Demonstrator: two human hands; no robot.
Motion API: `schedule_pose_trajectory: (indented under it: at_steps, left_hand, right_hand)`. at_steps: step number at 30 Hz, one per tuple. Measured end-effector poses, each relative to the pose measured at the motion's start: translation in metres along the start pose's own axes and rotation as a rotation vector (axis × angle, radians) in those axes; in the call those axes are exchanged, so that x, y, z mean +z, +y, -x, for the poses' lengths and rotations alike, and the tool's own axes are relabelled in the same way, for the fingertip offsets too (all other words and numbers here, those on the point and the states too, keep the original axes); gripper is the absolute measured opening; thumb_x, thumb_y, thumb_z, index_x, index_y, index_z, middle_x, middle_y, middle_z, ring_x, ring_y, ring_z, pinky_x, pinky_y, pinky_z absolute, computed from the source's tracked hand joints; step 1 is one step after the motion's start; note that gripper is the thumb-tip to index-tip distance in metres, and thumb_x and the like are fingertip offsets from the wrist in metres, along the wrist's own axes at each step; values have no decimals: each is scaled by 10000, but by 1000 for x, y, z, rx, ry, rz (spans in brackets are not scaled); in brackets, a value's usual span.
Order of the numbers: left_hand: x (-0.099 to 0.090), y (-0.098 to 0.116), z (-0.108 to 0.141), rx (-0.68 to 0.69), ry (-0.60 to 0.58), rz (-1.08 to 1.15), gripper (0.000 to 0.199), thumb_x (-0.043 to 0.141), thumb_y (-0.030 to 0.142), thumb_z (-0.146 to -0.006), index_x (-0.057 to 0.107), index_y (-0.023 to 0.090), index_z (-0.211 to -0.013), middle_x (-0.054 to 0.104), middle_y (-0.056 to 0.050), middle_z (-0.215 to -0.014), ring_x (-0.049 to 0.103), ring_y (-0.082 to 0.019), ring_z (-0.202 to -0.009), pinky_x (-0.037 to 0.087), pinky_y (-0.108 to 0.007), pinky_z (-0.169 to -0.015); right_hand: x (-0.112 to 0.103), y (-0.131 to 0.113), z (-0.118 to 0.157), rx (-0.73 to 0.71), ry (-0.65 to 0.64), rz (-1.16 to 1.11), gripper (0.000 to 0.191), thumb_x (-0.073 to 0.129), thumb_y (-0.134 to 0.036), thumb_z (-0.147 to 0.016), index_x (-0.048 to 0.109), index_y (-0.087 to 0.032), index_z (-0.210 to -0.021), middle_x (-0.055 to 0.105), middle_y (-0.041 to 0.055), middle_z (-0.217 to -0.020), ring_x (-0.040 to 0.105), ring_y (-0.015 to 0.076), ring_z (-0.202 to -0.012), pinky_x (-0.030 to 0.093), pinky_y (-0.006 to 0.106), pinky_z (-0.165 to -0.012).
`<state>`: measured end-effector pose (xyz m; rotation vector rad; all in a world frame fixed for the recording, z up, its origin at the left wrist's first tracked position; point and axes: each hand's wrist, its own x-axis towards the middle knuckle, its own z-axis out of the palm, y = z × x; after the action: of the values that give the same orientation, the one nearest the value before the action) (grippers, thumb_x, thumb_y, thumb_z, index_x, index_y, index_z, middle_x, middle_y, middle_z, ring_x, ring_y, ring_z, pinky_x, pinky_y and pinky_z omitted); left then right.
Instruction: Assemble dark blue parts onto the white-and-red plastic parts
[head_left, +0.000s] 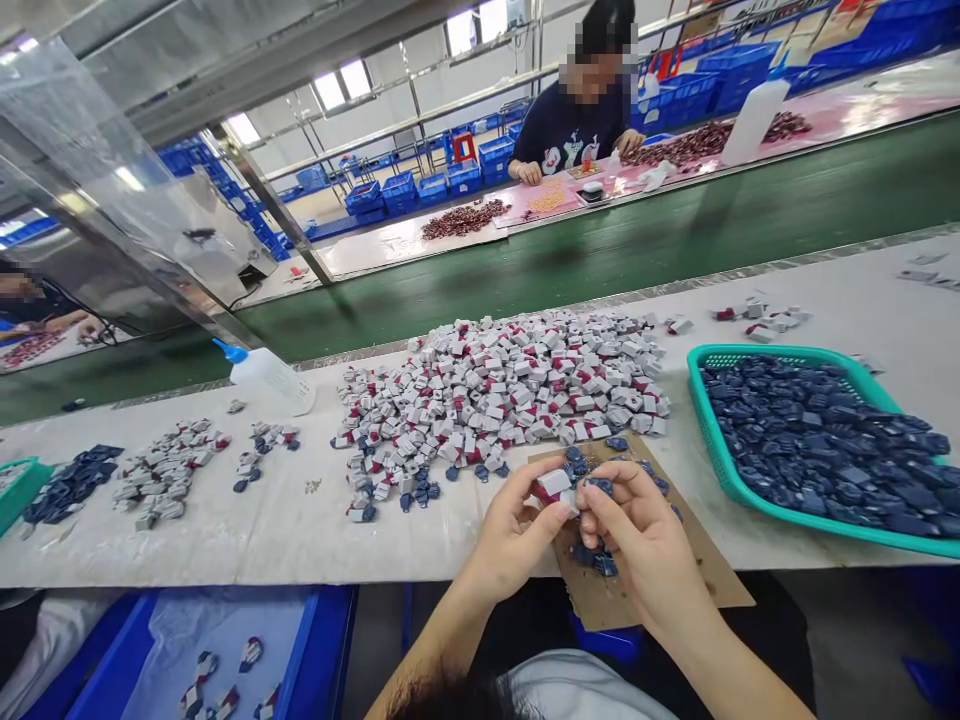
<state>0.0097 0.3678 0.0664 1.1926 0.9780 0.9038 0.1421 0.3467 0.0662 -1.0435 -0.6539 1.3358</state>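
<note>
My left hand (514, 530) is closed on a small white and dark-red plastic piece (555, 484), held between thumb and fingers. Close against it, my right hand (637, 520) pinches a small dark-blue plastic piece (600, 487). The two pieces are side by side; whether they are joined is hidden by the fingers. Below both hands lies a brown cardboard sheet (690, 560) with several dark-blue pieces (604, 563) on it. Just beyond is a large heap of white and dark-red pieces (510, 385).
A green basket (712, 440) full of dark-blue pieces stands at the right. A white bottle (274, 382) with a blue tip lies tilted at the left, near smaller piles (169, 470). A blue bin (300, 650) sits below the table edge. Across the green conveyor (540, 260) a person (574, 125) works.
</note>
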Motion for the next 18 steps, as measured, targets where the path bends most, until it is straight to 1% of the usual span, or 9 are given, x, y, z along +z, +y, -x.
schedule_pose_trajectory:
  at_steps: [2, 5, 7, 9, 11, 12, 14, 16, 18]
  left_hand:
    - [1, -1, -1, 12, 19, -11, 412, 652, 394, -798, 638, 260, -1187, 612, -74, -1161, 558, -179, -874, 474, -239, -679]
    - [4, -2, 0, 65, 66, -33, 371, 631, 427, -810, 678, 248, -1131, 646, -67, -1009, 554, -173, -823, 461, -259, -712]
    - [6, -3, 0, 102, 103, -58, 341, 591, 443, -838, 693, 252, -1102, 656, -62, -978, 563, -175, -822, 457, -268, -732]
    - [6, -5, 0, 105, 133, -64, 329, 555, 449, -862, 695, 258, -1089, 663, -61, -1009, 579, -176, -830, 461, -266, -709]
    - [5, -6, 0, 68, 155, -28, 336, 563, 459, -855, 684, 254, -1092, 665, -60, -1036, 597, -166, -788, 463, -253, -638]
    - [4, -7, 0, 41, 161, 5, 350, 587, 467, -836, 676, 246, -1093, 671, -59, -1009, 604, -159, -754, 460, -244, -600]
    - [1, -9, 0, -19, 174, 90, 391, 662, 484, -771, 662, 214, -1053, 678, -49, -893, 614, -149, -686, 450, -228, -548]
    - [-1, -11, 1, -75, 175, 176, 409, 710, 508, -712, 632, 185, -952, 657, -23, -746, 620, -143, -623, 438, -214, -515]
    - [-2, -13, 4, -111, 164, 242, 421, 708, 531, -702, 561, 185, -892, 621, 11, -638, 605, -126, -531, 402, -196, -468]
  right_hand:
    - [-2, 2, 1, 32, 1, -30, 453, 780, -469, -697, 484, -194, -901, 532, -23, -678, 499, 77, -521, 461, 169, -456]
    - [-3, 6, 2, 56, 4, -89, 433, 786, -446, -697, 499, -202, -912, 538, -24, -679, 490, 72, -519, 454, 161, -456]
    - [-1, 8, 2, 52, 6, -118, 401, 783, -431, -706, 521, -209, -913, 545, -22, -685, 484, 68, -517, 448, 157, -454]
    - [0, 8, 1, 44, 11, -129, 370, 776, -427, -715, 558, -215, -926, 553, -15, -699, 483, 67, -521, 449, 159, -459]
    - [0, 6, -1, 35, 14, -114, 360, 765, -433, -725, 604, -220, -966, 565, -2, -718, 488, 72, -530, 463, 172, -473]
    - [-1, 5, -2, 25, 17, -97, 366, 760, -438, -728, 624, -221, -989, 573, 8, -734, 497, 79, -541, 472, 182, -482]
    - [-5, 1, -4, -7, 30, -43, 381, 747, -448, -736, 649, -224, -1028, 596, 31, -789, 527, 97, -579, 488, 199, -493]
    - [-10, -3, -5, -30, 49, 15, 390, 736, -462, -743, 650, -228, -1042, 623, 51, -851, 555, 113, -611, 493, 206, -488]
    - [-15, -5, -5, -23, 60, 51, 382, 741, -470, -735, 644, -225, -1012, 645, 66, -886, 583, 130, -634, 489, 206, -477]
